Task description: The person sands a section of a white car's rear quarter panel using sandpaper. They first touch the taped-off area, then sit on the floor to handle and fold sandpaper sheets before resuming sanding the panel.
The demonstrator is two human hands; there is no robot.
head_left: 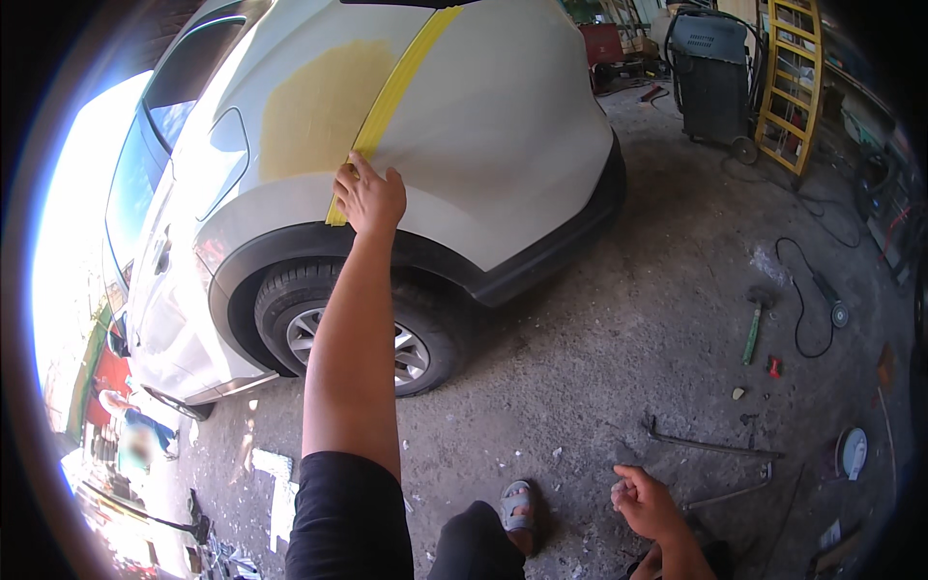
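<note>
My left hand point(369, 198) reaches up to the rear side panel point(483, 145) of a white car, above the wheel arch. Its fingers are apart and press on the lower end of a strip of yellow masking tape point(391, 95), which runs up the panel at a slant. Left of the tape is a yellowish sanded patch point(311, 111). My right hand point(646, 501) hangs low over the floor, away from the car. Its index finger sticks out and the others are loosely curled; I see nothing held in it.
Below the panel are the black wheel-arch trim point(425, 253) and the rear tire point(437, 324). A green-handled hammer point(751, 333), an angle grinder point(837, 307) with its cord and bent metal rods point(715, 447) lie on the concrete at right. A yellow ladder point(788, 92) stands behind.
</note>
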